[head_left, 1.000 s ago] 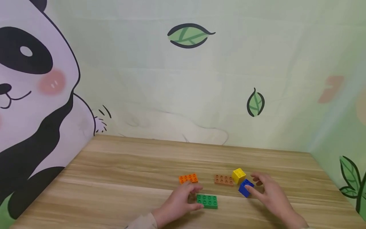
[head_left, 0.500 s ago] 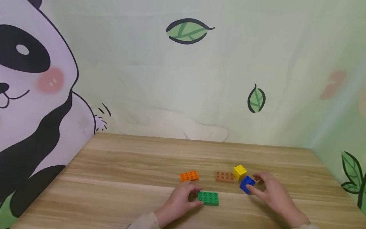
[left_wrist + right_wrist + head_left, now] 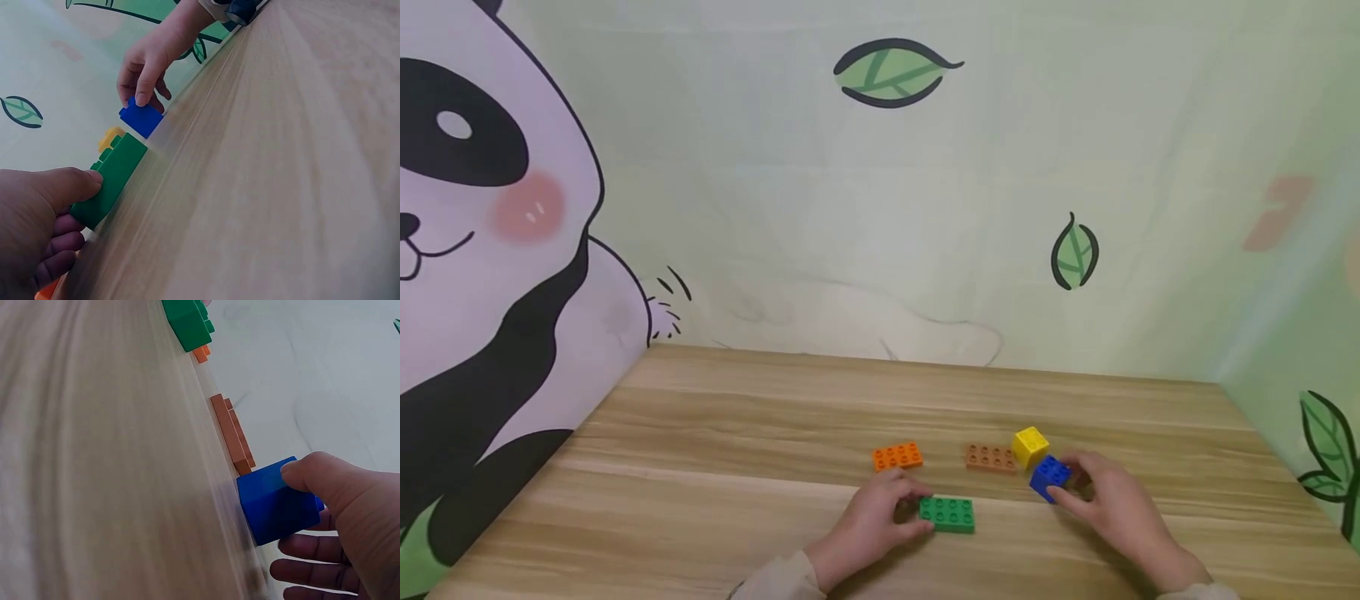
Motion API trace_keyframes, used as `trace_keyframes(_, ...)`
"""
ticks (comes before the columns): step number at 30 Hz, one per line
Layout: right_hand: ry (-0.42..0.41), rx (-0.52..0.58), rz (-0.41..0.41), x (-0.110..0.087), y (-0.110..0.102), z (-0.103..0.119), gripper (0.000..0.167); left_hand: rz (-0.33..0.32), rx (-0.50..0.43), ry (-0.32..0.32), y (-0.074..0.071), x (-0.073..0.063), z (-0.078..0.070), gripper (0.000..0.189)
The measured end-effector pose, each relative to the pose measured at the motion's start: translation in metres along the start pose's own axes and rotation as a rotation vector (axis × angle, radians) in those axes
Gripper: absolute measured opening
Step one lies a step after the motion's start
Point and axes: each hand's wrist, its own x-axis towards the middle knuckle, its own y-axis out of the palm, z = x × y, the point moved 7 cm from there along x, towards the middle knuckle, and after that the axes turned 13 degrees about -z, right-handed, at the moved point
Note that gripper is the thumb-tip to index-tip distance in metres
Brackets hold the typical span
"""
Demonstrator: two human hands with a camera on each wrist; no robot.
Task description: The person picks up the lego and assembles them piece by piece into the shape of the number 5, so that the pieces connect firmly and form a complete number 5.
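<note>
My left hand grips a green building brick by its left end. In the left wrist view the thumb lies on the brick's near face, with fingers curled behind it. My right hand pinches a small blue brick between thumb and fingers; in the right wrist view the thumb presses on its near edge. Just behind the blue brick stands a yellow brick. Beside that, to the left, lies a flat brown brick. An orange brick rests beyond my left fingertips.
All the bricks are on a wood-grain table. Behind it rises a pale green backdrop printed with leaves, and a large printed panda fills the left side.
My right fingers have closed in on the blue brick, which has turned slightly. The left thumb and fingers have drawn close onto the green brick's end. The head view has tilted slightly.
</note>
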Motion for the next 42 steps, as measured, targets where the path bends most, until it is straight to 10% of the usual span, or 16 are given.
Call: trace_keyframes(42,0.027,0.111,-0.033,0.002,-0.011,0.006,0.041,0.042,-0.029,-0.037,0.001,0.000,0.002,0.033)
